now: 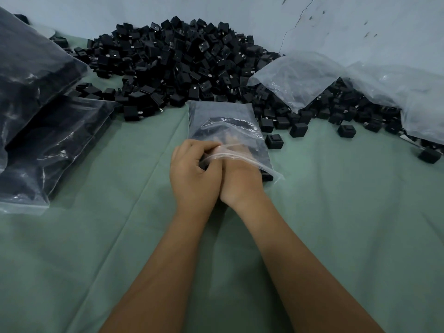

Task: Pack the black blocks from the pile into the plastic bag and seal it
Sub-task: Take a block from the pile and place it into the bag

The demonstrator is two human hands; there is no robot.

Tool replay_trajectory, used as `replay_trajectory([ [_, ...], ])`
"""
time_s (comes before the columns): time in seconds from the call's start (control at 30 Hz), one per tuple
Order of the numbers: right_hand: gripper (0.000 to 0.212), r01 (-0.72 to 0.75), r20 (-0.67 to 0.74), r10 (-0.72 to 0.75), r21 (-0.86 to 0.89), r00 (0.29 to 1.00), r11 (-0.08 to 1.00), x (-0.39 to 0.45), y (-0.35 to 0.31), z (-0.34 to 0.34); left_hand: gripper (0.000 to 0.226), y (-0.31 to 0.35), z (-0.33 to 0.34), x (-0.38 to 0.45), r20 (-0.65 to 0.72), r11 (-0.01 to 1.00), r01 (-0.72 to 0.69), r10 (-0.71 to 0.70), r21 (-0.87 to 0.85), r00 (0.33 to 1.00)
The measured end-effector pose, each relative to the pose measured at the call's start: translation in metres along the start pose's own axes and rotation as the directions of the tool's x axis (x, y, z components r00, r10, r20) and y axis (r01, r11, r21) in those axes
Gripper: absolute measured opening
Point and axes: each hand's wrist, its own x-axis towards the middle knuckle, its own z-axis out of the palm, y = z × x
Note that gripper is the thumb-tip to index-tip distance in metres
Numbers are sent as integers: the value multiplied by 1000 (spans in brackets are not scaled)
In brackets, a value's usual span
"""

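My two bare forearms enter from the bottom edge, cut off below the elbows, and meet over the green cloth (336,236) that covers the work surface; the cloth is matte and creased in long folds.

My left hand (192,174) is curled round the near lip of the plastic bag (228,121), fingers folded over the film and gripping the mouth. My right hand (236,174) is pushed into the bag's mouth. Its fingers lie behind the film and show only as a pale blur, so I cannot tell whether they are closed on anything or how far they are spread. The two hands touch along their inner edges.

The plastic bag is clear, glossy and wrinkled, lying flat on the cloth, mouth toward me. Dark contents show through it; individual pieces inside are hard to make out. One black corner shows at its near right edge.

Just behind and to both sides of the bag lies the pile of black blocks (182,56): small, matte, boxy pieces, some showing metal prongs, heaped against the pale wall (360,25). A few loose ones sit apart on the cloth at right.

At left, filled bags (43,131) of dark pieces are stacked, cut off by the frame edge. At right, empty clear bags (298,75) lie crumpled over the pile.
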Motion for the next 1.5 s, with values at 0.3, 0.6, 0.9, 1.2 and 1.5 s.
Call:
replay_trajectory([
  [0.3, 25, 260, -734, -33, 197, 678, 945, -26, 13, -1, 21, -3, 2, 0, 14, 1000, 22, -22, -5, 1000],
  [0.6, 50, -125, -386, 690, 814, 613, 567, -1, 89, -18, 11, -4, 3, 2, 37, 975, 204, -201, -94, 979],
  [0.9, 58, -419, -104, 518, 466, 849, 779, 1, 116, -2, 10, -3, 2, 0, 71, 972, 220, -215, -76, 974],
  [1.2, 35, -440, -104, 700, 710, 706, 550, -4, 122, 1, 10, -5, 3, 1, 69, 977, 202, -198, -70, 978],
  [1.5, 32, -414, -128, 656, 683, 744, 602, -6, 116, -2, 9, -8, 5, 1, 69, 971, 231, -226, -69, 972],
])
